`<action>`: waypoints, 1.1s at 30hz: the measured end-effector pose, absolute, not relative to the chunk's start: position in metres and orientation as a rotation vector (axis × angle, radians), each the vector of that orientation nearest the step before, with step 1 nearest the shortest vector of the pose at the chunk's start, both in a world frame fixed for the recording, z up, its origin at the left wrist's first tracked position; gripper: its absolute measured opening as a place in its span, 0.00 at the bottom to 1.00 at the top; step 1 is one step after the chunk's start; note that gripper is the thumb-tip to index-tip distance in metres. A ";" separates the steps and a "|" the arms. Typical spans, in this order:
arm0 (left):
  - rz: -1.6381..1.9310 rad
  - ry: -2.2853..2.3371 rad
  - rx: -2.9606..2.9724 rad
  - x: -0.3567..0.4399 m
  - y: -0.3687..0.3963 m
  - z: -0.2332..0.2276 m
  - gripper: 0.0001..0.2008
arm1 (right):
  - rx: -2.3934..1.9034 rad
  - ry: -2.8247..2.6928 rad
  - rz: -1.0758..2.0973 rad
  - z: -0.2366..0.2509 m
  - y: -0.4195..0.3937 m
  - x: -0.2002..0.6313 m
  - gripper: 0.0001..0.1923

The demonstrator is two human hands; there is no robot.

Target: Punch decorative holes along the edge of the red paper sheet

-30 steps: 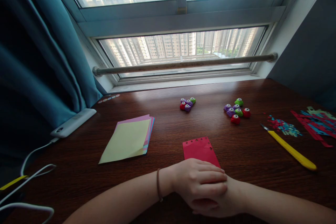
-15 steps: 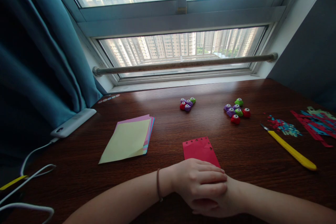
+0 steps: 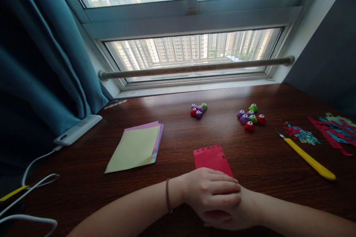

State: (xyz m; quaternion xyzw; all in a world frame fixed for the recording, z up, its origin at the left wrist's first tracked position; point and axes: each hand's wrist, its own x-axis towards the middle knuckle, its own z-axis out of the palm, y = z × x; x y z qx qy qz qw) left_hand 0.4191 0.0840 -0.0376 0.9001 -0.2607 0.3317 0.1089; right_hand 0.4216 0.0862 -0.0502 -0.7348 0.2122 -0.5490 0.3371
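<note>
**Hands folded at near edge of red sheet; punching part-done**

Both hands rest stacked on the worktop (image 3: 83, 177); left hand (image 3: 213, 192) lies flat, palm down, fingers loosely extended, on top of the right hand (image 3: 236, 218); neither grips anything; right hand is mostly covered, so whether its fingers are curled or flat I cannot tell. Left fingers overlap the near edge of the red sheet (image 3: 211, 159); contact looks likely but the view is shallow there.

Red sheet lies flat, centre of worktop, just beyond the hands; a row of small cut-outs runs along its far edge; the rest of the visible sheet is unpunched. Judged state: one edge row done, remainder of sheet left.

Punches: small cluster (image 3: 198, 110) beyond the sheet, near the window; larger cluster (image 3: 250, 117) to its right; both well apart from the hands, none held.

Paper stack (image 3: 136, 147), yellow on top, pink and blue edges beneath, left of the red sheet; appears uncut.

Yellow knife (image 3: 308, 157) on the right, blade end toward the window; confetti (image 3: 300, 134) just beyond it; cut strips (image 3: 335, 129) at far right edge, so some earlier sheets look already worked.

Far left: white power bank (image 3: 78, 129) with cables (image 3: 36, 181); teal curtain (image 3: 36, 63).
</note>
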 end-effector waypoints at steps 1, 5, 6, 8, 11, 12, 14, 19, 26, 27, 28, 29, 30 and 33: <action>0.978 -0.771 2.643 0.419 0.084 -0.037 0.25 | -1.943 0.565 -1.400 -0.052 0.085 0.422 0.16; 0.991 -0.778 2.628 0.420 0.084 -0.035 0.23 | -2.015 0.562 -1.386 -0.064 0.078 0.426 0.15; 0.992 -0.775 2.628 0.420 0.083 -0.035 0.22 | -2.023 0.557 -1.388 -0.066 0.078 0.426 0.15; 0.990 -0.766 2.629 0.420 0.083 -0.035 0.20 | -2.026 0.553 -1.367 -0.066 0.078 0.425 0.17; 0.989 -0.756 2.628 0.420 0.082 -0.036 0.20 | -1.975 0.548 -1.327 -0.056 0.082 0.422 0.17; 0.989 -0.755 2.629 0.420 0.082 -0.036 0.21 | -1.958 0.551 -1.314 -0.052 0.084 0.421 0.16; 0.987 -0.760 2.634 0.420 0.082 -0.037 0.23 | -1.954 0.561 -1.283 -0.047 0.085 0.419 0.15; 0.987 -0.758 2.631 0.419 0.083 -0.038 0.25 | -1.975 0.572 -1.258 -0.049 0.083 0.419 0.16; 0.967 -0.764 2.642 0.419 0.083 -0.039 0.25 | -1.558 0.509 -1.488 -0.068 0.092 0.432 0.11; 0.968 -0.765 2.640 0.419 0.083 -0.039 0.25 | -1.526 0.516 -1.519 -0.071 0.094 0.437 0.11; 0.970 -0.765 2.636 0.419 0.083 -0.039 0.25 | -1.509 0.525 -1.551 -0.073 0.095 0.442 0.12; 0.972 -0.767 2.630 0.419 0.083 -0.039 0.25 | -1.490 0.535 -1.595 -0.076 0.097 0.447 0.12; 0.973 -0.765 2.626 0.419 0.083 -0.039 0.25 | -1.457 0.544 -1.656 -0.078 0.098 0.452 0.12; 0.975 -0.761 2.628 0.419 0.083 -0.039 0.25 | -1.327 0.550 -1.849 -0.085 0.100 0.466 0.12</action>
